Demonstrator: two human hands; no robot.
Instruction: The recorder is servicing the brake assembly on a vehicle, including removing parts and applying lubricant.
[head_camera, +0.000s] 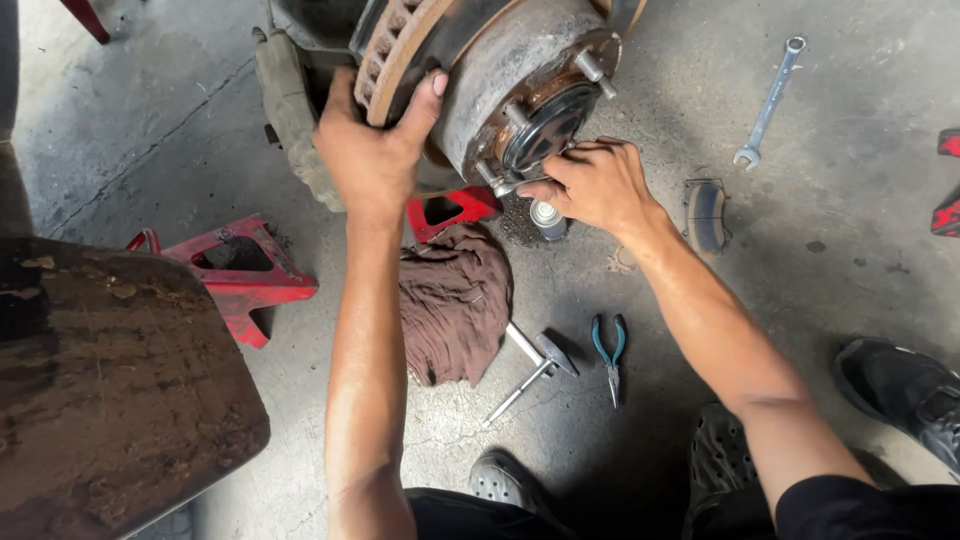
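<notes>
L hand (372, 150) gripping rim of rusty brake disc (400, 45) on hub (545, 120) above floor, R hand (598, 185) w/ fingers closed on small metal tool at lower stud; wheel already off, disc not yet removed, brake pad (706, 215), pliers (609, 352) & wrench (770, 100) lying on concrete.

Two hands are seen on one brake disc (480, 60). Four wheel studs (590, 68) can be counted. One spanner (770, 100) lies at two o'clock, one pair of pliers (609, 350) at six, two red stands (240, 275) at nine, and one brown rag (455, 300) is counted.
</notes>
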